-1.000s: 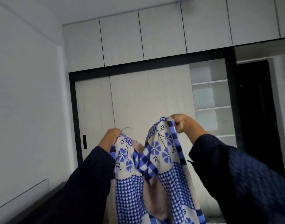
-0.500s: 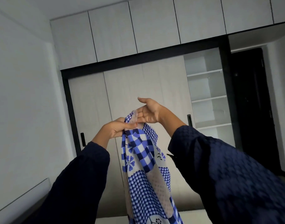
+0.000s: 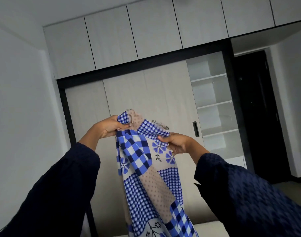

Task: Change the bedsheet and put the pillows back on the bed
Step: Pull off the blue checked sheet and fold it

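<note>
Blue-and-white checked fabric, printed with blue flowers and set with beige dotted panels, makes up the bedsheet (image 3: pixel 146 170), which is held up in the air at the centre of the view and hangs in a bunched column that runs out of the lower edge of the frame. Left hand (image 3: pixel 107 126): fingers curled round the gathered upper edge of the bedsheet, gripping it at its highest point. Right hand (image 3: pixel 177 145): lower and to the right, thumb and fingers pinching a fold of the small-checked edge. The two hands are near each other but apart, with a short span of cloth between them. Both forearms are covered by dark navy textured sleeves (image 3: pixel 248 194) that rise from the bottom corners. Behind the bedsheet stand pale wood-grain sliding wardrobe doors (image 3: pixel 129 103) in a black frame, one bearing a small black recessed handle (image 3: pixel 195 128) above and to the right of the right hand. Over the frame runs a row of light grey flat-fronted overhead cabinets (image 3: pixel 154 31). To the right of the doors an open section shows white shelves (image 3: pixel 214 103). Further right lies a dark doorway (image 3: pixel 259 117). A plain white wall (image 3: pixel 18 100) fills the left side. A pale flat surface (image 3: pixel 207 228) shows at the lower edge beside the cloth; what it is cannot be told.
</note>
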